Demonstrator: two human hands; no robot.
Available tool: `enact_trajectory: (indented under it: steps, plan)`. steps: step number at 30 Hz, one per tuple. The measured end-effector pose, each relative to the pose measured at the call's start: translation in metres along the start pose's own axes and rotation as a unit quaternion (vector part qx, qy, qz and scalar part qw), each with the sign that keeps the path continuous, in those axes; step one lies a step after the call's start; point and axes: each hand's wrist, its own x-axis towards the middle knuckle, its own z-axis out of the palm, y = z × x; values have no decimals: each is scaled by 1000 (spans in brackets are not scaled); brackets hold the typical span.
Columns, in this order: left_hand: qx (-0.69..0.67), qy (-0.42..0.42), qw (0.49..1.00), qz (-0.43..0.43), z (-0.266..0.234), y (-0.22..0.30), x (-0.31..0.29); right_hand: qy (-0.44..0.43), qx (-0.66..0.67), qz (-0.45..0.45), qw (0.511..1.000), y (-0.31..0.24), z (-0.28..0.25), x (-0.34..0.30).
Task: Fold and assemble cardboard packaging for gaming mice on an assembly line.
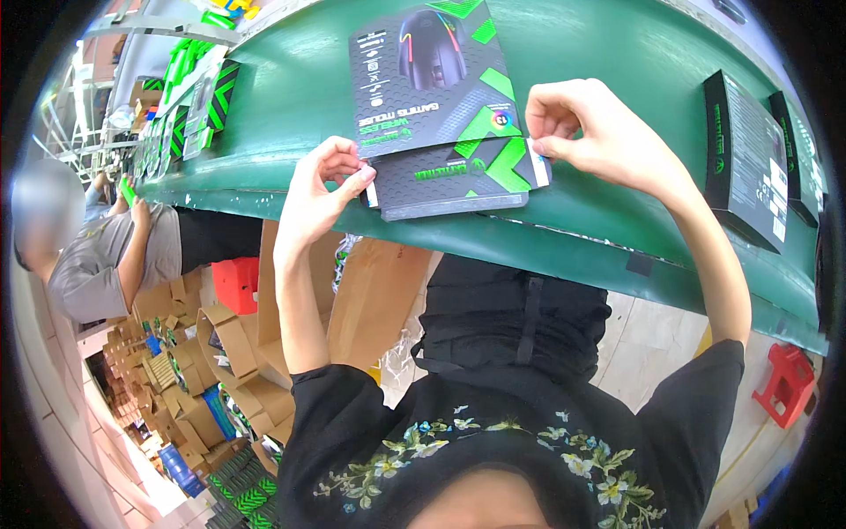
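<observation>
A black and green computer mouse box (pixel 429 115) lies on the green table, its printed mouse picture facing up. Its end flap (pixel 454 181) is unfolded toward me and reaches the table's front edge. At the left corner of that end, my left hand (pixel 319 189) pinches a small white-edged side flap between thumb and fingers. Across from it, my right hand (pixel 592 132) has thumb and curled fingers closed on the right side flap (pixel 539 166). What is inside the box is hidden.
Two dark boxes (pixel 747 163) stand on the green table (pixel 617 53) at the right. Green and black packaging (pixel 198 101) is piled at the far left, near another person (pixel 115 256). Cardboard cartons (pixel 379 286) and a red stool (pixel 784 385) are below the table.
</observation>
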Motion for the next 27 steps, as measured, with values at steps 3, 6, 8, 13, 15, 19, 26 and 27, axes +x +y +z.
enact_trajectory:
  steps: [3,6,8,13,15,19,26,27]
  plan:
    - [6,3,999,-35,-2,-4,2,7,8,13,1000,-4,0,-1]
    - [8,0,1000,-24,0,-4,1,-15,-16,29,999,-12,-3,-2]
    - [10,0,1000,-18,1,-3,1,-22,-5,32,999,-9,-6,0]
    - [-29,17,999,-15,5,-3,-4,-20,27,62,998,-6,-4,-1]
    - [-29,18,999,-18,5,-2,-5,-34,20,36,999,-5,-3,-1]
    - [-70,-1,997,-16,5,1,-3,-29,-11,31,999,-7,-4,-4]
    - [-15,26,999,-31,11,13,-6,-5,-58,-25,998,-5,1,-7]
    - [5,33,999,-26,14,16,-5,10,-93,-38,995,-6,0,-10]
